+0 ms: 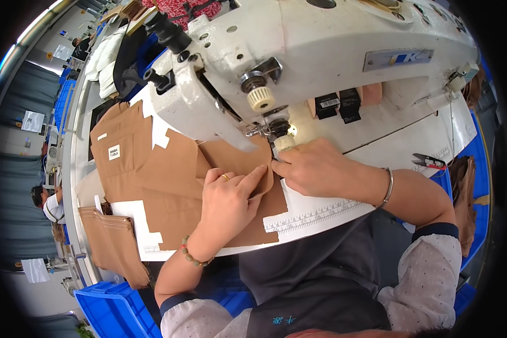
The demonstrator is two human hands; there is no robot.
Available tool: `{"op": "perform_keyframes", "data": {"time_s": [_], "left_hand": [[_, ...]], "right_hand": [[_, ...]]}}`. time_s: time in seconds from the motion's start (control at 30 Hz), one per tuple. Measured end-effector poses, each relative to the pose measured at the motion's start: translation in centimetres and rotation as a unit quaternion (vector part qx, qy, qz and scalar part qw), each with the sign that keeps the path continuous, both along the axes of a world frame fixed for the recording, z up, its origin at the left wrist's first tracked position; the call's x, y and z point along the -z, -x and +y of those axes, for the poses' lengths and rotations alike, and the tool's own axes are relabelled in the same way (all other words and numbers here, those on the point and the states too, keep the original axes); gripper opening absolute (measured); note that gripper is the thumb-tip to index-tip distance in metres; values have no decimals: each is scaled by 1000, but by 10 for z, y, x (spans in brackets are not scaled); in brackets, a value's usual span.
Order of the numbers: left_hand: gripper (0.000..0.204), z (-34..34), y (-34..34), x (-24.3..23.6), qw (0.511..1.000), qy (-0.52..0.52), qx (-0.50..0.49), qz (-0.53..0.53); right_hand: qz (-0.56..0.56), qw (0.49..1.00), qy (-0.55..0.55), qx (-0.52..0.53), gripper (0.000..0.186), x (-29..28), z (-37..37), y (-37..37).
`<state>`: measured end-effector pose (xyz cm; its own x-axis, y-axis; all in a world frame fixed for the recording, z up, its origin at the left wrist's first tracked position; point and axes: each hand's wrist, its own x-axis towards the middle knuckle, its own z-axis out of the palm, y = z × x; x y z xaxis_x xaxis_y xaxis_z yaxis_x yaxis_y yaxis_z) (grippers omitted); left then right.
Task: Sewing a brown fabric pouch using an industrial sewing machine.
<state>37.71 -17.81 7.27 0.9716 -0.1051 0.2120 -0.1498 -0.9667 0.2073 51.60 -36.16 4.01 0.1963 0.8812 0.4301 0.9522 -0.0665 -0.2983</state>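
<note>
Brown fabric (169, 180) lies spread over the white sewing table, with a pale square label on its left part. My left hand (228, 205) is closed on a raised, folded edge of it, the index finger stretched along the fold. Just right of there, my right hand (315, 172) is curled at the same edge, its fingertips pinched close to the presser foot (259, 130) of the white sewing machine (321, 45). The fingertips of the right hand are partly hidden. The far end of the fold runs under the machine's head.
Black-handled thread snips (429, 161) lie at the table's right side. Black labels (349, 106) rest beneath the machine arm. A printed ruler (315, 217) follows the front edge. More brown fabric (115, 242) hangs off the left edge, above a blue crate (115, 310). Other people sit further off left.
</note>
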Motion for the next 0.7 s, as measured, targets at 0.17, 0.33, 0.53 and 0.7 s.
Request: {"op": "perform_keyframes", "data": {"time_s": [0.17, 0.33, 0.53, 0.7], "left_hand": [[30, -4, -5, -2, 1000, -24, -13, -6], [29, -5, -8, 7, 996, 59, 27, -67], [30, -8, -7, 12, 995, 2, 34, -98], [32, -8, -5, 9, 996, -9, 30, -83]], "right_hand": [[-19, 999, 35, 3, 35, 3, 0, -2], [21, 1000, 14, 1, 12, 4, 1, -2], [133, 990, 33, 24, 15, -1, -2, -14], [209, 976, 31, 55, 16, -4, 1, -15]]}}
